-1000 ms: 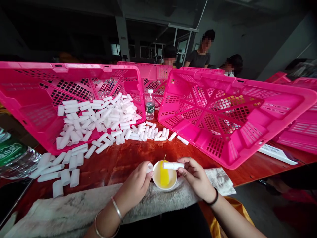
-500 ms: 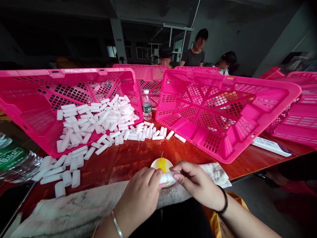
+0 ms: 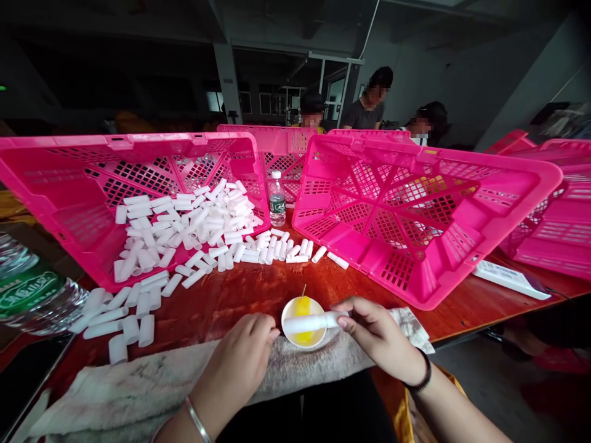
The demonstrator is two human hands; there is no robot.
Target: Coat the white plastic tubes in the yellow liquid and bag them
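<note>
Right fingers [image 3: 359,303] holding white tube [image 3: 307,323], pink crates [image 3: 428,280]

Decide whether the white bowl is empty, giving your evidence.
Not empty: yellow material shows inside the white bowl, partly behind the white tube in the right hand.

Behind the bowl [image 3: 319,309], tubes [image 3: 199,222] lie in the left crate [image 3: 55,175].

Room between bowl [image 3: 317,309] and tubes [image 3: 250,255]; crates [image 3: 335,239] block beyond.
</note>
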